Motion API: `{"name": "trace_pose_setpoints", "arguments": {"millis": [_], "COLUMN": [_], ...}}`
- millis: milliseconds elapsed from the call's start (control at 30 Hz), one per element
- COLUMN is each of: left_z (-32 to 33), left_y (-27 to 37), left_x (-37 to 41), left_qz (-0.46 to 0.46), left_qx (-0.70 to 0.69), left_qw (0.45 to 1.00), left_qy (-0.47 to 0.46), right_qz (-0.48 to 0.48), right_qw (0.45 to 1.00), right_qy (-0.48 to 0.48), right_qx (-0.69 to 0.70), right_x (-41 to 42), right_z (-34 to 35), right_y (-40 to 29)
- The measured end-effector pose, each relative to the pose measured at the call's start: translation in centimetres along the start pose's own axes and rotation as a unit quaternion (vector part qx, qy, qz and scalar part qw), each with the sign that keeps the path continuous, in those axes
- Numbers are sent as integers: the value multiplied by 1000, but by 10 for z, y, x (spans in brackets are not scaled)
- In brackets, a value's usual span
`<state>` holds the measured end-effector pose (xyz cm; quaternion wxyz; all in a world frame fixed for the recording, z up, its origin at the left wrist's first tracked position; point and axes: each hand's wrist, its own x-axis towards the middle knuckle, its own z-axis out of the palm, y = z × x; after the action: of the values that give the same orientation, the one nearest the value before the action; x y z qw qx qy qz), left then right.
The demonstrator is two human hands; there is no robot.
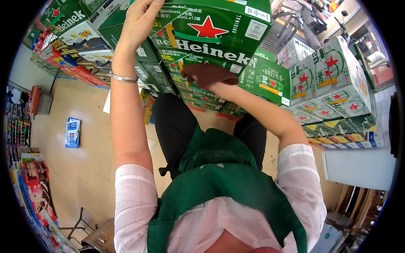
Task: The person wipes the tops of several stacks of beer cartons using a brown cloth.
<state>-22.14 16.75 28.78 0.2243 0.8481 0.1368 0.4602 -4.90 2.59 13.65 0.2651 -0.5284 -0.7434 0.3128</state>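
Observation:
My left hand (139, 22) rests on the upper left edge of a green Heineken beer carton (202, 34) at the top of a stack; its fingertips run up to the picture's rim. A dark brown cloth (210, 76) covers my right hand (218, 88), which lies against the front of the carton just below. The top carton has a green carrying strap (197, 37) on its face. More green Heineken cartons (265, 82) stand lower, to the right of the cloth.
Silver-white Heineken packs (329, 72) are stacked at the right, other boxed drinks (88, 41) at the upper left. A blue and white pack (73, 132) lies on the tiled floor. Shelves of goods (34, 183) line the left, near a folding chair (99, 237). Bicycles (294, 19) stand beyond.

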Motion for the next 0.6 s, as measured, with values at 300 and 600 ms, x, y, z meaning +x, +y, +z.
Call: {"name": "trace_pose_setpoints", "arguments": {"millis": [300, 600], "left_z": [17, 15], "left_y": [-3, -35], "left_x": [5, 1], "left_qz": [27, 78], "left_qx": [39, 65], "left_qw": [999, 995], "left_qy": [27, 25], "right_qz": [-106, 168], "right_qw": [810, 873], "right_qy": [190, 242], "right_qx": [-544, -389], "right_x": [-146, -144], "right_z": [-36, 1], "right_y": [101, 145]}}
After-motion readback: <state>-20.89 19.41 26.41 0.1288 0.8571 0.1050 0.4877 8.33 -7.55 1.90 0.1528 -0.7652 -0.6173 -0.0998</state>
